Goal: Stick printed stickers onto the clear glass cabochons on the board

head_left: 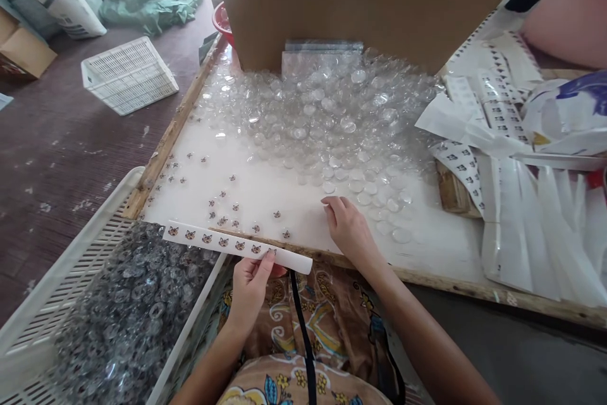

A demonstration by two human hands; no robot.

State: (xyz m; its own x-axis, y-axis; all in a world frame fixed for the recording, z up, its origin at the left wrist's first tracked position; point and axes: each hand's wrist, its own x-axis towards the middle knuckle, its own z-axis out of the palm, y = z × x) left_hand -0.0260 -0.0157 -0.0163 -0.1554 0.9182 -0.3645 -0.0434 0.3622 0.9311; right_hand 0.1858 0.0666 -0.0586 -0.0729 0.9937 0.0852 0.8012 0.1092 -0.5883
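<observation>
Strip (227, 244) of cat stickers sits pinched in our left hand (251, 288); our right hand (348, 228) lies slack, fingertips on the board (265, 184) beside clear domes (327, 114).

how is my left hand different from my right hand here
The left hand is closed on a sticker strip of cat faces; the right hand is open and holds nothing. The left hand sits off the white board, just below its near edge; the right hand lies palm down on that board, fingers toward the clear domes. Both are bare.
</observation>
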